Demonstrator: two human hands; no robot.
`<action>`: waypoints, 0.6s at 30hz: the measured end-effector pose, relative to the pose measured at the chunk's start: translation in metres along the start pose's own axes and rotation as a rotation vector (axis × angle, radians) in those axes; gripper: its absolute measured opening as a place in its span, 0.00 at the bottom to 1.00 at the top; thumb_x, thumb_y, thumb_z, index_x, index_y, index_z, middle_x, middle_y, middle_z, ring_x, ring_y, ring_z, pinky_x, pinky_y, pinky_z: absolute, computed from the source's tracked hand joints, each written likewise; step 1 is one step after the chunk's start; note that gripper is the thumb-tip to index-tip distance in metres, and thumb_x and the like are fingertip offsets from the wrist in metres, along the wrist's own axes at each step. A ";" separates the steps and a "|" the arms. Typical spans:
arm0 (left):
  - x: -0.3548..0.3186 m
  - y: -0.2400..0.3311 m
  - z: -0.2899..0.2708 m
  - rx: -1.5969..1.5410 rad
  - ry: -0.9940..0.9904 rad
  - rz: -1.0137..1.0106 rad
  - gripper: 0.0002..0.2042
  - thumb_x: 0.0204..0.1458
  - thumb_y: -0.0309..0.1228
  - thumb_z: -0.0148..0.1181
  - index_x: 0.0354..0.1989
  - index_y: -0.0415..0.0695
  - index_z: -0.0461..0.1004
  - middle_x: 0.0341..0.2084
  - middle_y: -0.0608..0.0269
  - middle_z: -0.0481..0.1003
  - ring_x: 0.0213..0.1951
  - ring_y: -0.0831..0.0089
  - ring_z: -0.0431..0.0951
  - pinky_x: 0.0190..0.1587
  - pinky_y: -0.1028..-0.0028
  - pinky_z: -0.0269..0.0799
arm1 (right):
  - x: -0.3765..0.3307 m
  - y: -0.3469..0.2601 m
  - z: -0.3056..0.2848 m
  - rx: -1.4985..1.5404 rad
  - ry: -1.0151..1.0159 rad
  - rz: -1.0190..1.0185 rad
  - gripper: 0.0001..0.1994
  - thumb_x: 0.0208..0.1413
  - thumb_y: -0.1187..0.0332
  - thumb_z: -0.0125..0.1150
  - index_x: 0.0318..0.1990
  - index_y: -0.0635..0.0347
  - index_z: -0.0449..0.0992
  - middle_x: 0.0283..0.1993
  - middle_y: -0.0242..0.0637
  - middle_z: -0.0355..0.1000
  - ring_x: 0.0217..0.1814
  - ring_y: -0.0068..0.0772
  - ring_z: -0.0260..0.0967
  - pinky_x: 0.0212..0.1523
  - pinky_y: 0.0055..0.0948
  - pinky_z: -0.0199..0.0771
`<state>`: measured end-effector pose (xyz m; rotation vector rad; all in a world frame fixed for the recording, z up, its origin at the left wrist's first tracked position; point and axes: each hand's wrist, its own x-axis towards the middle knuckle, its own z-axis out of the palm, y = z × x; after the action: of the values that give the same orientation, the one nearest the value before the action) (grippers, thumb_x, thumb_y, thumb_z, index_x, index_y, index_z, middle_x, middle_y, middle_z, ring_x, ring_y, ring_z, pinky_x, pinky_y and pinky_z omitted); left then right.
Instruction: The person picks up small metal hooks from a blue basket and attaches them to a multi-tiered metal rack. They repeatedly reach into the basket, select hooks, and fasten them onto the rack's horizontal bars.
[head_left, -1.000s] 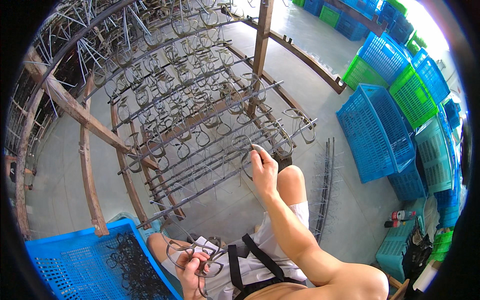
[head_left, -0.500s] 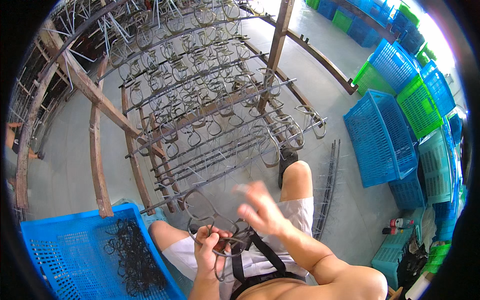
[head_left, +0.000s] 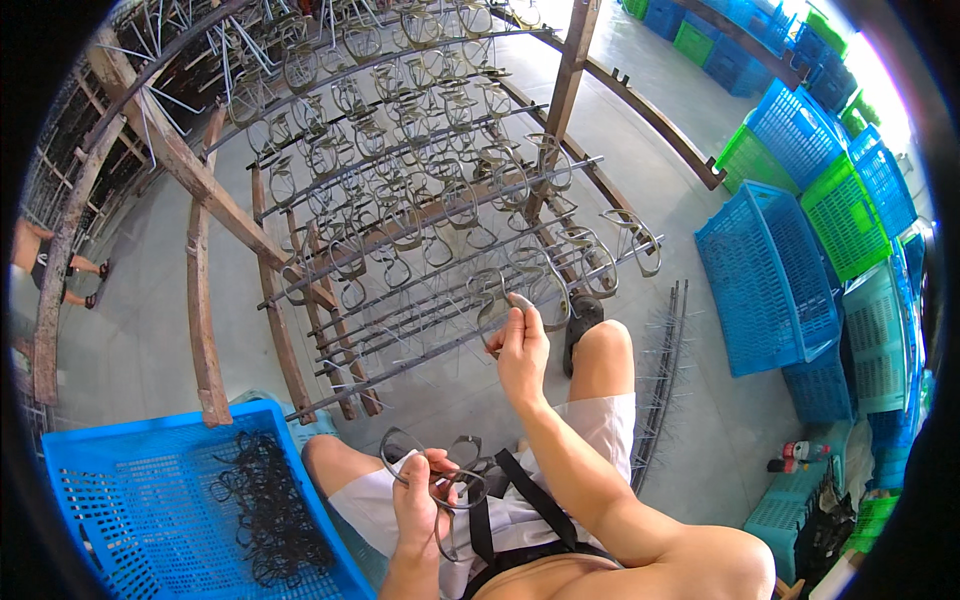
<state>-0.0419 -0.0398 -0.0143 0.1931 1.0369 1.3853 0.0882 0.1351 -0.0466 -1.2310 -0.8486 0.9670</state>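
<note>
My left hand [head_left: 418, 500] is closed around several thin, dark, double-looped frames [head_left: 470, 485] shaped like eyeglass fronts, held low over my lap. My right hand [head_left: 525, 358] reaches forward to the near rod [head_left: 440, 349] of the rack, its fingers pinching a similar looped frame [head_left: 484, 318]. Whether that frame is hooked on the rod cannot be made out. More such frames [head_left: 456, 205] hang in rows on the rods beyond. At lower left, a blue plastic basket [head_left: 160, 426] holds a tangled heap of dark looped frames [head_left: 275, 515].
Brown uprights [head_left: 205, 310] and beams support the rack. Loose spiked rods [head_left: 663, 380] lie on the floor beside my right leg. Blue and green crates [head_left: 750, 280] are stacked at right, with bottles [head_left: 805, 451] nearby. Another person's legs [head_left: 80, 280] show at far left.
My right hand has moved forward from near my left hand to the rack's near rod, with a looped frame in its fingers. My left hand stays over my lap with fewer loops sticking up.
</note>
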 end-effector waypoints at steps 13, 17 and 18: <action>0.008 0.002 -0.008 -0.233 0.052 -0.262 0.09 0.51 0.38 0.50 0.30 0.46 0.69 0.28 0.56 0.74 0.30 0.68 0.71 0.18 0.74 0.64 | -0.015 -0.008 0.025 0.217 0.029 0.221 0.13 0.62 0.63 0.46 0.48 0.59 0.70 0.14 0.25 0.56 0.11 0.15 0.53 0.10 0.19 0.56; 0.001 0.008 -0.010 -0.329 0.009 -0.317 0.10 0.39 0.28 0.45 0.32 0.44 0.67 0.31 0.51 0.72 0.33 0.64 0.70 0.22 0.70 0.67 | -0.023 -0.009 0.026 0.093 -0.038 0.198 0.13 0.62 0.63 0.47 0.49 0.59 0.70 0.15 0.23 0.55 0.12 0.14 0.54 0.12 0.19 0.57; 0.002 0.006 -0.014 -0.312 -0.010 -0.304 0.10 0.39 0.27 0.45 0.32 0.44 0.68 0.31 0.51 0.72 0.33 0.64 0.70 0.22 0.71 0.67 | -0.023 -0.010 0.026 0.051 -0.057 0.182 0.13 0.62 0.64 0.47 0.50 0.59 0.70 0.15 0.23 0.56 0.12 0.14 0.55 0.12 0.20 0.56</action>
<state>-0.0565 -0.0433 -0.0191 -0.1810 0.7912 1.2452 0.0573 0.1226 -0.0336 -1.2570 -0.7608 1.1678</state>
